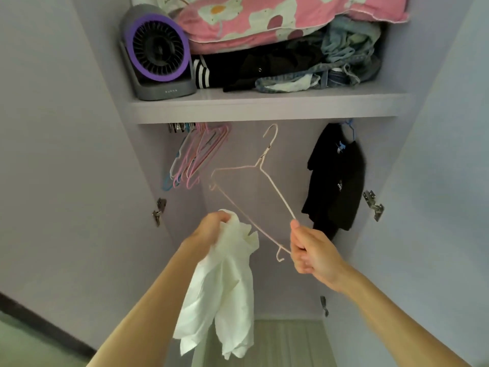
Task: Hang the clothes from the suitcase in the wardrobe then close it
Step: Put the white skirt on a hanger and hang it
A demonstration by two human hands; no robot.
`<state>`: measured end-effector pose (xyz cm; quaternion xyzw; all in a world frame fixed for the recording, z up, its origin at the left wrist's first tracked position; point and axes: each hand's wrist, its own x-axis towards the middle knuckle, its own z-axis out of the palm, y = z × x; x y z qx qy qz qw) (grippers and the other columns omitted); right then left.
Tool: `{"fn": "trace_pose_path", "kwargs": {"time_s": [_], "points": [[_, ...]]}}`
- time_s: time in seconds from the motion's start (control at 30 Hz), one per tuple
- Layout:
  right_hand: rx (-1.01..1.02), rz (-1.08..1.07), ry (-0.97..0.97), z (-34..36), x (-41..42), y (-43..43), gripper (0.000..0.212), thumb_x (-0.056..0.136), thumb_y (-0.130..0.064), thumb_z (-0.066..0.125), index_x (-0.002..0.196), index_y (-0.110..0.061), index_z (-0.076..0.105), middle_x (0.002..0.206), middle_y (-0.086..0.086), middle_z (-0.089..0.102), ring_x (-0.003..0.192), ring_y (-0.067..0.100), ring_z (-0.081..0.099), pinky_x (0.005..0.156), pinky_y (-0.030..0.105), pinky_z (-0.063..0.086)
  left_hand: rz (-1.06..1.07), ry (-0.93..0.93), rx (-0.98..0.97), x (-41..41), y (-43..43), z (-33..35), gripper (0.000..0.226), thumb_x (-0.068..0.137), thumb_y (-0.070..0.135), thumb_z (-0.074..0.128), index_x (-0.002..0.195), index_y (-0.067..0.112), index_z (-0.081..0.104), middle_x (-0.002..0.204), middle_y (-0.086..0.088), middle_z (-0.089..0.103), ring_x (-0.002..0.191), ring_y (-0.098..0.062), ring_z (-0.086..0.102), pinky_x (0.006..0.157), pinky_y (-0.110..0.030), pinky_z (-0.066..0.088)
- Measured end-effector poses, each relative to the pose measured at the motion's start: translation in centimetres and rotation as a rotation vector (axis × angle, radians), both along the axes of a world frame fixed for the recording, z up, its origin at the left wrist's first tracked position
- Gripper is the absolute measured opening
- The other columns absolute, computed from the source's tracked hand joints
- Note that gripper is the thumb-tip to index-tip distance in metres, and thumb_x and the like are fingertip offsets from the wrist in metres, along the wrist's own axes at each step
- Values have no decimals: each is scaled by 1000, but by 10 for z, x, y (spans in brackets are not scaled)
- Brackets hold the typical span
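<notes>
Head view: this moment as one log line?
left hand: grips white garment | right hand: holds wire hanger | white garment: not yet on hanger | wardrobe: open

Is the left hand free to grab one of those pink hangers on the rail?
Probably not yet: the left hand is gripping the white garment, so its fingers are busy. The way up to the pink hangers looks open, with nothing hanging between.

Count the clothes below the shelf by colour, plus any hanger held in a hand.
White garment: 1, gripped by the left hand
Black garment: 1, hanging
Hanger: 1, held by the right hand
Total: 3
</notes>
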<state>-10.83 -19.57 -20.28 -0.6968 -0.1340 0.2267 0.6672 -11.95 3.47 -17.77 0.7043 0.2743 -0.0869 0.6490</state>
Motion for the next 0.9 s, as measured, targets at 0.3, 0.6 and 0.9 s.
{"fn": "trace_pose_path", "kwargs": {"time_s": [0.3,0.6,0.9], "points": [[-230,163,18,-35,-23,-37,46,103,-41,43,67,-14,35,55,0,36,50,11,31,51,21,26,-58,-38,-197,-7,-29,-25,30,97,27,55,98,3,73,94,-18,75,87,-32,71,86,-40,56],[534,-483,407,7,7,-52,39,90,-51,61,74,-16,57,56,-4,45,45,11,38,44,22,29,-556,-201,182,-14,-57,-12,23,103,31,51,110,24,72,111,8,74,110,-13,67,105,-36,46],[671,-734,358,32,21,-80,51,97,-37,49,50,-24,34,45,-8,23,39,9,16,36,24,11,-612,-295,482,-11,-69,0,25,101,32,51,101,14,68,100,-3,69,97,-24,65,91,-40,51]]}}
